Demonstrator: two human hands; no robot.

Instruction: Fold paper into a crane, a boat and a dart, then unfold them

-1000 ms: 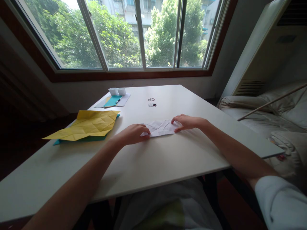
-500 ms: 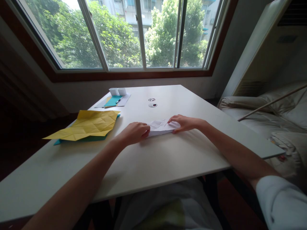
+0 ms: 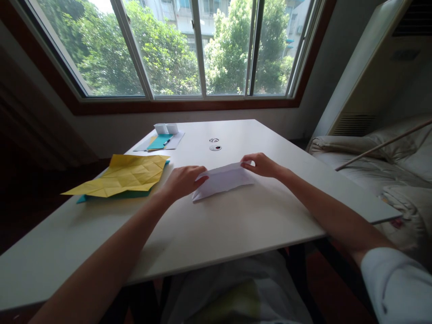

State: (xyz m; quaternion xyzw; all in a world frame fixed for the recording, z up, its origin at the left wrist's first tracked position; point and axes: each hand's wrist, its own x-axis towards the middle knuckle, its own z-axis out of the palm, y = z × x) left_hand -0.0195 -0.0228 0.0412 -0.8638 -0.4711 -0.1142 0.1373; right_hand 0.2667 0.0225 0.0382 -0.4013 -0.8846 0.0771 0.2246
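yellow creased sheet [image 3: 123,179] atop teal sheet [image 3: 114,195]; table [image 3: 236,225].

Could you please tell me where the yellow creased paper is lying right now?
In the head view, the yellow creased paper lies on the white table's left side, atop a teal sheet, just left of the left hand.

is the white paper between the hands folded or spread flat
Folded: the white paper forms a narrow band, both hands pinching its far edge.
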